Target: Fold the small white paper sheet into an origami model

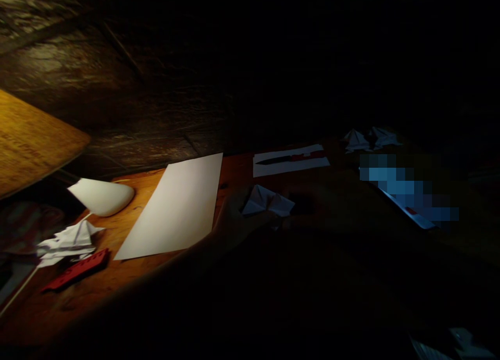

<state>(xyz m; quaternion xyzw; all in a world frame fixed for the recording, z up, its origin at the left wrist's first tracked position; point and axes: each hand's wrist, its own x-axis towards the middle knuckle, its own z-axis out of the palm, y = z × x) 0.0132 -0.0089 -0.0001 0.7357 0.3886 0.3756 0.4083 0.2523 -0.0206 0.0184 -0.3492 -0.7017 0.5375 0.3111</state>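
Observation:
The scene is very dark. A small folded white paper piece lies on the wooden table, near its middle. My left hand is only a dark shape at the end of a forearm that reaches in from the lower left, and it touches or nearly touches the fold's left side. My right hand is a faint dark shape just right of the fold. The fingers of both hands are lost in shadow. A flat white sheet lies left of my left hand.
A small white lamp lights the table's left end. Beside it lie a crumpled folded paper and a red strip. Farther back, a knife lies on a white sheet. Two folded papers and a glowing blue screen are at the right.

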